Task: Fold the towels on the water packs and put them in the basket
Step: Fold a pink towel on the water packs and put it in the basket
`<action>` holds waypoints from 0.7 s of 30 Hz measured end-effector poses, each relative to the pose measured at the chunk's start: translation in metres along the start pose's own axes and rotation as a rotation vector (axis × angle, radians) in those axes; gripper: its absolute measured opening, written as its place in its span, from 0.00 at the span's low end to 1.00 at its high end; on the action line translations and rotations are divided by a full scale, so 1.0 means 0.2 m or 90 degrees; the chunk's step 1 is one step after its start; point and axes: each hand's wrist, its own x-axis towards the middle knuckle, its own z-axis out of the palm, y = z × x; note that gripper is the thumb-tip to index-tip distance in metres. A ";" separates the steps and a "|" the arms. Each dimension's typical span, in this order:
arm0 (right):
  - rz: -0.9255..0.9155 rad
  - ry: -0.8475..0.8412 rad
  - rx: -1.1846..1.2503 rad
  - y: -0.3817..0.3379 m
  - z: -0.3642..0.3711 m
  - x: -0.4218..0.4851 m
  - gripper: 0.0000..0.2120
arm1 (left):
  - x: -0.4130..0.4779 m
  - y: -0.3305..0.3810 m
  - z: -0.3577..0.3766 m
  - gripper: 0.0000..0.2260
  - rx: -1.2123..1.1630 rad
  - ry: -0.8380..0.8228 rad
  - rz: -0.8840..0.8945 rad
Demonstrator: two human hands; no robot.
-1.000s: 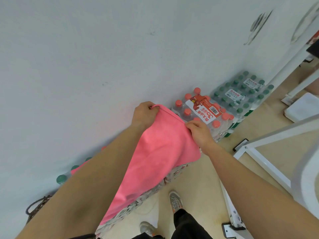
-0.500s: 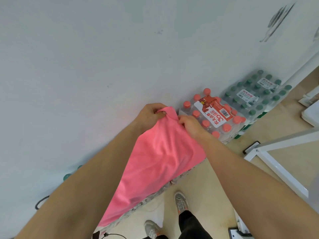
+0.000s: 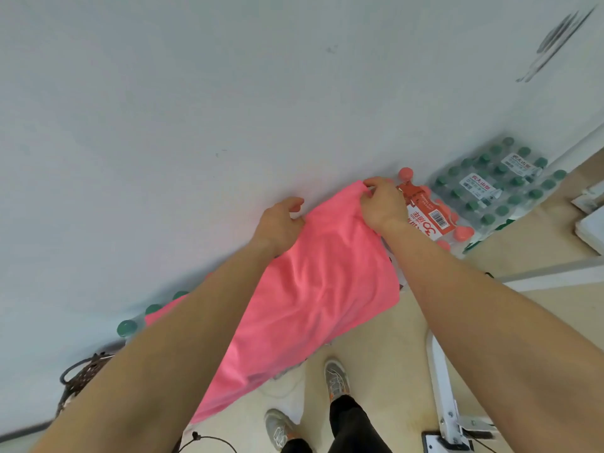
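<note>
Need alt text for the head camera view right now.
Both hands, left hand and right hand, grip the far edge of a pink towel spread over water packs against a white wall.

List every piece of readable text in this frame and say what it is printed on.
"30": large red number, seen upside down, on the red-and-white label of the red-capped water pack; the characters and barcode digits beside it are too blurred.
"农夫山泉", likely: on the two white labels of the green-capped water pack; smaller print is unreadable.
Pink towel: no text.
</note>
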 end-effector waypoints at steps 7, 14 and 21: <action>-0.069 -0.056 -0.220 -0.10 0.32 -0.27 0.21 | -0.28 -0.41 -0.18 0.07 0.052 0.009 -0.098; -0.295 -0.180 -0.265 -0.43 0.79 -0.71 0.14 | -0.68 -0.97 -0.38 0.19 0.217 0.134 -0.205; -0.427 -0.338 -0.318 -0.63 1.11 -0.97 0.18 | -0.95 -1.31 -0.51 0.13 0.238 0.175 -0.210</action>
